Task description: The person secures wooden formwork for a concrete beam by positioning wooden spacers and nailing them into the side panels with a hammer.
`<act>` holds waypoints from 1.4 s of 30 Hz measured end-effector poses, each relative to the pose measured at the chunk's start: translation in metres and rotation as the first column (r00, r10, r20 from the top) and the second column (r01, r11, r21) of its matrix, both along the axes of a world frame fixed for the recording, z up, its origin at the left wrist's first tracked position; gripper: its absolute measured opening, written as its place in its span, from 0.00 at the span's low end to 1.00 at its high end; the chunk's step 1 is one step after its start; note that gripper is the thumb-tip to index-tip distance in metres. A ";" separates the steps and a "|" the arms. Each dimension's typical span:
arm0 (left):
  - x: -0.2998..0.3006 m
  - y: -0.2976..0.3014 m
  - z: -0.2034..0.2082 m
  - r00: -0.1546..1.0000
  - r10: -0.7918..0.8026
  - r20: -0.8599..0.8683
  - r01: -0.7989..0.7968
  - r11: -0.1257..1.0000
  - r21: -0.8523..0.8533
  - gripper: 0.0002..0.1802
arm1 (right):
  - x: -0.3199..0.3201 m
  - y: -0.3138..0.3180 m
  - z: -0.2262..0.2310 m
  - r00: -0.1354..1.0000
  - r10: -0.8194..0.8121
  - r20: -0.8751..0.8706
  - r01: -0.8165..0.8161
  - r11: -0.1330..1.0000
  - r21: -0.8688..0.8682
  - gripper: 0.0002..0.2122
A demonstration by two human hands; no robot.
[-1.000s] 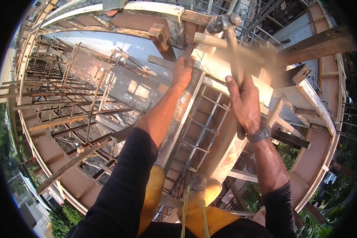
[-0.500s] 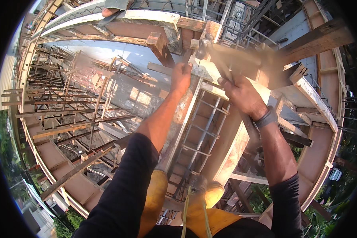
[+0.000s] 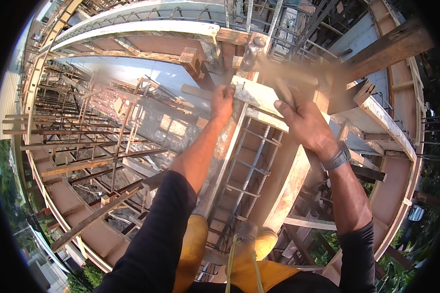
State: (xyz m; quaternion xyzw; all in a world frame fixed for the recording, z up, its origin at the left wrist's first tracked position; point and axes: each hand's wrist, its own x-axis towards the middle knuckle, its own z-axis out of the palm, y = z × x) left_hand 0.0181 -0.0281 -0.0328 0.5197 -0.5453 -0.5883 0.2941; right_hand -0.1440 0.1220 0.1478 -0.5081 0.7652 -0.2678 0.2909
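Observation:
My right hand (image 3: 305, 122) is closed round the wooden handle of a hammer (image 3: 286, 94). Its metal head is up beyond a pale board (image 3: 259, 95), clear of the wood. This short board lies across the top of a long timber form. A thin dark nail (image 3: 243, 84) stands up near the board's left end. There my left hand (image 3: 223, 103) has its fingers curled over the end of the board, fingertips partly hidden. Below the board, a cage of steel bars (image 3: 253, 168) runs inside the form toward my yellow boots (image 3: 191, 239).
A thick post (image 3: 194, 63) rises just past my left hand. Heavy beams (image 3: 391, 51) slant in at the upper right. Wooden props and poles (image 3: 83, 146) fill the drop on the left. A smudge blurs the view near the hammer.
The hammer head has lifted away from the nail, toward the far side. My right hand has shifted slightly right and down. My left hand stays at the board's end.

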 end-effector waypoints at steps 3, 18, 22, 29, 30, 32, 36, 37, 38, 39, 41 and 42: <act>0.013 -0.016 -0.031 0.998 0.018 -0.052 -0.031 0.964 -0.266 0.15 | 0.021 -0.015 0.028 0.977 -0.123 0.174 0.144 0.983 -0.115 0.21; 0.001 -0.018 -0.047 1.000 0.012 0.015 -0.008 0.974 -0.227 0.14 | 0.035 0.010 -0.031 0.973 -0.202 0.112 0.228 0.919 -0.322 0.16; -0.008 -0.014 -0.025 1.000 0.009 0.015 -0.007 0.994 -0.111 0.17 | 0.011 0.023 -0.045 0.994 -0.106 0.005 0.106 0.991 0.077 0.16; 0.011 -0.008 -0.032 0.969 -0.003 -0.246 0.015 0.999 0.046 0.16 | 0.048 0.020 -0.029 0.949 -0.246 0.199 0.302 0.893 -0.335 0.16; 0.008 -0.010 -0.031 0.984 -0.029 -0.177 0.035 0.999 0.031 0.18 | 0.040 0.028 -0.057 0.981 -0.185 0.053 0.191 0.971 -0.141 0.16; -0.001 -0.013 -0.045 0.983 0.076 -0.167 -0.072 0.997 0.029 0.13 | 0.025 0.031 -0.067 0.991 -0.132 0.028 0.134 0.989 -0.069 0.16; 0.015 -0.023 -0.061 0.957 0.134 -0.259 -0.130 0.991 0.033 0.12 | 0.039 0.014 0.002 0.973 -0.163 0.164 0.171 0.984 -0.041 0.16; 0.020 -0.018 -0.060 0.961 0.101 -0.259 -0.089 0.994 0.057 0.12 | 0.045 0.014 0.006 0.948 -0.206 0.241 0.247 0.956 -0.156 0.16; 0.027 -0.013 -0.055 0.964 0.067 -0.257 -0.048 0.996 0.080 0.14 | 0.053 0.012 0.008 0.932 -0.219 0.289 0.306 0.903 -0.302 0.15; 0.019 -0.017 -0.048 0.961 0.007 -0.277 0.017 0.996 0.084 0.15 | 0.051 0.016 -0.001 0.932 -0.231 0.279 0.315 0.897 -0.309 0.15; 0.008 -0.018 -0.042 0.931 0.056 -0.360 -0.009 0.992 0.129 0.13 | 0.049 0.023 -0.046 0.966 -0.231 0.117 0.255 0.925 -0.282 0.15; 0.011 -0.021 -0.049 0.970 0.010 -0.245 0.000 0.999 0.041 0.13 | 0.046 0.022 -0.054 0.985 -0.165 0.048 0.169 0.981 -0.091 0.16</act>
